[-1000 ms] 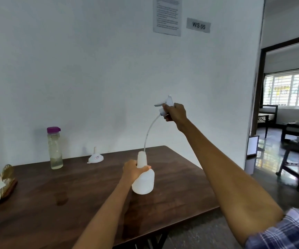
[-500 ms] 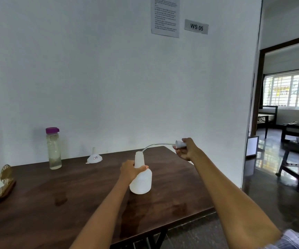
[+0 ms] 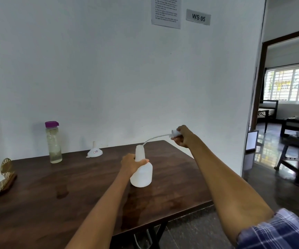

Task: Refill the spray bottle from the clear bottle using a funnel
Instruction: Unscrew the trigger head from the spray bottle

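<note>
My left grip (image 3: 133,163) wraps the spray bottle (image 3: 141,174), my right grip (image 3: 182,136) pinches its sprayer head (image 3: 176,133), tube seemingly not quite out; funnel (image 3: 95,151) and clear bottle (image 3: 53,141) wait beyond, untouched.

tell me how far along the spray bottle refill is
Done: the spray head is off the spray bottle, though its tube's end sits at the neck. In hand: the left hand grips the bottle; the right hand holds the head. Left: the funnel lies unused, and the clear bottle is capped.
</note>
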`<control>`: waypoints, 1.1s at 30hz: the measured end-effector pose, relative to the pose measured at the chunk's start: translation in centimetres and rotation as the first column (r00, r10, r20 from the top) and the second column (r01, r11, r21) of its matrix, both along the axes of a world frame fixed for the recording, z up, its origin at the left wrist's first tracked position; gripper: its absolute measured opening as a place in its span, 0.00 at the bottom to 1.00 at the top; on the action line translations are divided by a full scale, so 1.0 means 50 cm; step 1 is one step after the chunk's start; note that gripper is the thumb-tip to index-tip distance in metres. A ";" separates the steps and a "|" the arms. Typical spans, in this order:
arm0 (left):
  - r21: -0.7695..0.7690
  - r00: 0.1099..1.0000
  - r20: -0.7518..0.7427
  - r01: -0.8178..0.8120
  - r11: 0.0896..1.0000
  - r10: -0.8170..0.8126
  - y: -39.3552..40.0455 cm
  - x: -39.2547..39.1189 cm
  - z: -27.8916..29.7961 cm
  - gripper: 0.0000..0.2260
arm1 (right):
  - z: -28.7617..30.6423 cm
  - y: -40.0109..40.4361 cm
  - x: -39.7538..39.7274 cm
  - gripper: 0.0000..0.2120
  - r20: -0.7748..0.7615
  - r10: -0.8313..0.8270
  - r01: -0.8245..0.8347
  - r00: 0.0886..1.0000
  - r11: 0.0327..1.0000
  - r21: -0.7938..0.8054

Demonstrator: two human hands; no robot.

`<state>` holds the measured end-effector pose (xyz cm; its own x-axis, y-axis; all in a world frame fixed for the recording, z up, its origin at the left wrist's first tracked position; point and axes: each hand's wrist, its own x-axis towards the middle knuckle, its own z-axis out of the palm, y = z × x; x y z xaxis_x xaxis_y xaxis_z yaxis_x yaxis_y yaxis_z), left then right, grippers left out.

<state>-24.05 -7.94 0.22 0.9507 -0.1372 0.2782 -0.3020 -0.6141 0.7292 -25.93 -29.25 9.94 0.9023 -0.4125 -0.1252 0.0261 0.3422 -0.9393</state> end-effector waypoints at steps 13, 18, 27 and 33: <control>-0.006 1.000 -0.006 -0.002 1.000 0.002 -0.002 0.003 -0.002 0.17 | -0.014 -0.024 -0.020 0.06 -0.046 -0.044 0.044 0.998 0.999 -0.002; 0.004 1.000 0.012 -0.003 1.000 0.003 -0.001 0.002 -0.004 0.17 | 0.018 -0.023 -0.014 0.09 0.052 -0.085 0.079 0.995 0.991 0.109; -0.007 1.000 -0.001 -0.006 1.000 0.006 -0.001 -0.004 0.000 0.16 | 0.051 -0.007 -0.012 0.10 0.083 -0.043 0.035 0.996 0.994 0.102; -0.010 1.000 0.003 -0.009 1.000 0.009 -0.003 -0.003 -0.001 0.17 | 0.030 -0.004 -0.005 0.05 0.130 -0.138 0.134 0.982 0.990 0.037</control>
<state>-24.20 -8.07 0.17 0.9510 -0.1260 0.2822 -0.2987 -0.6094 0.7345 -26.19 -29.44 11.44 0.8473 -0.5307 -0.0217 0.1977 0.3530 -0.9145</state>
